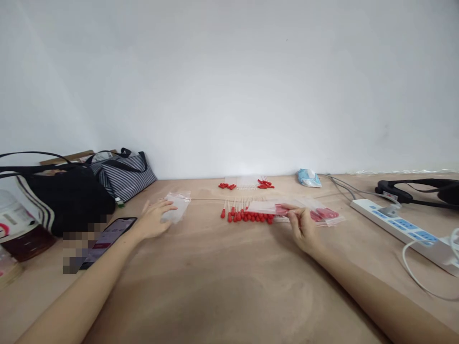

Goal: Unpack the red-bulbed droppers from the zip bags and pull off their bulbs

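Observation:
My left hand (156, 219) lies at the left with its fingers spread, their tips at a small stack of clear plastic bags (180, 206). My right hand (303, 228) is closed in a pinch on a clear plastic bag (263, 207) with something red inside, held above the table. Under and beside that bag is a row of thin pale sticks with red ends (238, 216), partly hidden by it. Behind the right fingers lie filled plastic bags (326, 215) with red contents.
Near the wall lie more red-ended sticks (265, 184) and a clear bag (246, 182). A blue-and-white packet (309, 178), a power strip (398, 227) with cables and a black strapped device (398, 191) are on the right. At left are a phone (111, 239), a striped bag (127, 177) and a black bag (71, 196).

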A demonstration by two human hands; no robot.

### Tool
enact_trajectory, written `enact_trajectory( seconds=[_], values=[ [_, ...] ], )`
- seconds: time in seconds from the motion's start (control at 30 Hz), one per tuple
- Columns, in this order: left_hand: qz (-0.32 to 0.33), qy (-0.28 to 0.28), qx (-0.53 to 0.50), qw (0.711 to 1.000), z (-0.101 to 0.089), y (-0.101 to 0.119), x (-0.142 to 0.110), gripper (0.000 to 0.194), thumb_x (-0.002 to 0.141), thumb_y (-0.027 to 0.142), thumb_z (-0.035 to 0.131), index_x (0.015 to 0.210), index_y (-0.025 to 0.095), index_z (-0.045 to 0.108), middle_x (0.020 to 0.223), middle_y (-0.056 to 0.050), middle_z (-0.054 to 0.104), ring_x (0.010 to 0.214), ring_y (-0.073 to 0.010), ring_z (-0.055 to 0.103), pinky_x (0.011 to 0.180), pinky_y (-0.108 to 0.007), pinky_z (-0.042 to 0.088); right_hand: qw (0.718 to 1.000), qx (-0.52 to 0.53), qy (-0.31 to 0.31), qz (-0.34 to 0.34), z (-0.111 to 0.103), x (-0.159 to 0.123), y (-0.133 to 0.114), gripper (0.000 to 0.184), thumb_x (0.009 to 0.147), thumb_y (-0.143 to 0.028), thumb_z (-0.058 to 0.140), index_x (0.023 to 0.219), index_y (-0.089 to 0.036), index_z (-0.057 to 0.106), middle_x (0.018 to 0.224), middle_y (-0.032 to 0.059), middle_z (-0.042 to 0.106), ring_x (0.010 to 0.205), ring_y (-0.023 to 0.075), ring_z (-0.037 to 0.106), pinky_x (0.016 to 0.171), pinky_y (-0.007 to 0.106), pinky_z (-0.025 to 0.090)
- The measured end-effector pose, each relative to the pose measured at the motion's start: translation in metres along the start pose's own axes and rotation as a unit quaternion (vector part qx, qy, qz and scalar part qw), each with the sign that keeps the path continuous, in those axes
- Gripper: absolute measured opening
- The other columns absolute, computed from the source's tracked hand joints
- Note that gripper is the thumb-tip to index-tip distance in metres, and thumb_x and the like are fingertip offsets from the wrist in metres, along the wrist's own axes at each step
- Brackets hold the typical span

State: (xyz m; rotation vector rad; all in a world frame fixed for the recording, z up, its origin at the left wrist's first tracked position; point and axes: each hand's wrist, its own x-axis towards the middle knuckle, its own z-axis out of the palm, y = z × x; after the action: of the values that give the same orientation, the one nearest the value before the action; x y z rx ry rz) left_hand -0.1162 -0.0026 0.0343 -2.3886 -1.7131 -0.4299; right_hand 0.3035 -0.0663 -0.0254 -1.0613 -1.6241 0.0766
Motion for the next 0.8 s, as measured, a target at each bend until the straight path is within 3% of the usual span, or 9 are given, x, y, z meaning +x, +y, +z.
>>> enact_trajectory(
  seconds=[0.1,0.23,0.33,0.4,0.47,0.57,0.67,0.8],
  values=[
    [0.082,-0.001,-0.099,0.992,0.007,0.046,0.005,0.039,0.069,0.026,0.046,0.105,0.016,0.057,0.121,-0.010,0.052,0.114,-0.0234,0.045,0.100,-0.041,0.031,0.991,0.051,-0.113,-0.060,0.010,-0.009,-0.019,0.008,0.089,-0.025,0.032,0.083,-0.021,0.036,0.106,0.0154,0.057,0.105,0.0199,0.052,0.080,0.037,0.045],
    [0.083,0.005,-0.230,0.970,0.026,0.118,0.002,0.036,0.084,0.033,0.036,0.112,0.018,0.052,0.116,-0.007,0.055,0.109,-0.0187,0.049,0.096,-0.036,0.037,0.947,0.083,-0.287,-0.115,0.016,-0.013,-0.042,0.007,0.088,-0.019,0.034,0.086,-0.020,0.040,0.107,0.0134,0.055,0.113,0.0173,0.045,0.083,0.033,0.044],
    [0.141,-0.019,-0.284,0.948,0.032,0.152,-0.012,0.032,0.086,0.033,0.036,0.110,0.019,0.054,0.115,-0.006,0.056,0.108,-0.0169,0.049,0.095,-0.033,0.038,0.915,0.067,-0.366,-0.155,0.017,-0.012,-0.051,0.016,0.085,-0.013,0.035,0.093,-0.020,0.047,0.120,0.0116,0.046,0.112,0.0153,0.045,0.087,0.031,0.042],
    [0.189,-0.056,-0.277,0.940,0.031,0.163,-0.022,0.037,0.082,0.035,0.046,0.115,0.020,0.051,0.123,-0.007,0.050,0.114,-0.0195,0.045,0.097,-0.036,0.036,0.920,0.032,-0.360,-0.153,0.018,-0.012,-0.050,0.025,0.081,-0.009,0.038,0.101,-0.021,0.049,0.124,0.0109,0.042,0.111,0.0168,0.045,0.089,0.034,0.040],
    [0.216,-0.080,-0.255,0.939,0.029,0.168,-0.030,0.046,0.077,0.036,0.053,0.120,0.021,0.047,0.130,-0.009,0.042,0.119,-0.0232,0.040,0.098,-0.041,0.035,0.942,-0.009,-0.314,-0.115,0.019,-0.012,-0.046,0.030,0.077,-0.009,0.043,0.105,-0.020,0.049,0.118,0.0112,0.046,0.108,0.0198,0.045,0.087,0.040,0.040],
    [0.222,-0.071,-0.241,0.942,0.031,0.168,-0.035,0.048,0.076,0.036,0.055,0.121,0.021,0.046,0.132,-0.010,0.040,0.120,-0.0247,0.037,0.097,-0.044,0.036,0.964,-0.044,-0.257,-0.044,0.021,-0.014,-0.040,0.022,0.073,-0.017,0.054,0.094,-0.019,0.053,0.103,0.0094,0.053,0.096,0.0212,0.049,0.081,0.041,0.041],
    [0.223,-0.055,-0.243,0.942,0.034,0.167,-0.036,0.046,0.077,0.035,0.054,0.120,0.021,0.047,0.130,-0.010,0.042,0.120,-0.0239,0.038,0.097,-0.043,0.036,0.962,-0.033,-0.270,-0.034,0.024,-0.015,-0.040,0.012,0.070,-0.021,0.059,0.082,-0.020,0.057,0.093,0.0052,0.056,0.086,0.0184,0.051,0.076,0.036,0.042],
    [0.210,-0.065,-0.243,0.945,0.032,0.169,-0.036,0.042,0.080,0.036,0.051,0.119,0.020,0.048,0.129,-0.009,0.043,0.118,-0.0220,0.040,0.097,-0.039,0.036,0.955,-0.028,-0.291,-0.054,0.028,-0.015,-0.046,0.017,0.071,-0.018,0.058,0.088,-0.022,0.058,0.090,0.0030,0.057,0.083,0.0163,0.051,0.074,0.033,0.040]
  ],
)
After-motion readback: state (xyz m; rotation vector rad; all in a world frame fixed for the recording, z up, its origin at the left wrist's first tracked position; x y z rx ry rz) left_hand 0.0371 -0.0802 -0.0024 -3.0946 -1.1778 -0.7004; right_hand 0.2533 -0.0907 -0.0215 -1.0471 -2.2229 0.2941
